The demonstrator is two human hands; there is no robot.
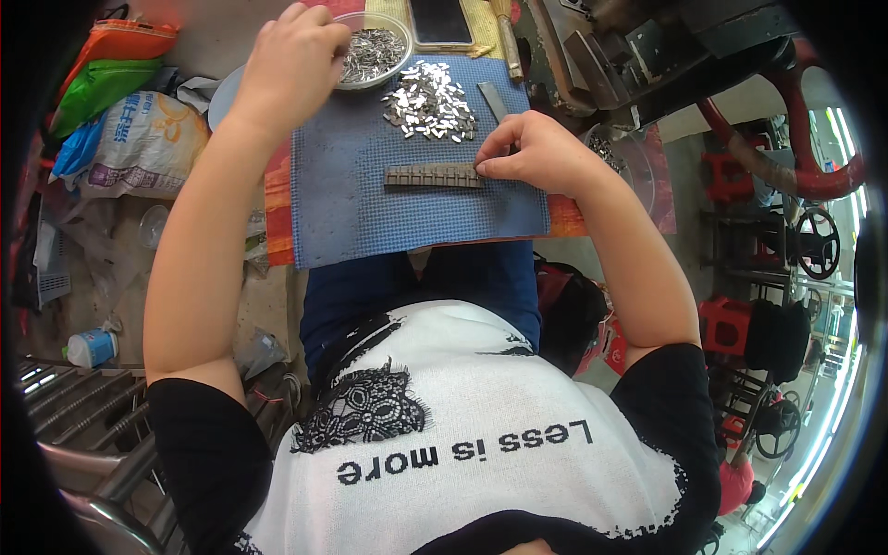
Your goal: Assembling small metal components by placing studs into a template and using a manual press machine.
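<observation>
Block [432, 176] with slots is on the blue mat [338, 203], right hand's [544, 153] grip pinching its end. Left hand [294, 69] curls by the bowl [410, 46], can't tell if its grip holds anything. Slot fill's unreadable; the pile of metal bits [430, 104] suggests plenty left. Shirt [499, 398] and sack [153, 139] have lettering.
</observation>
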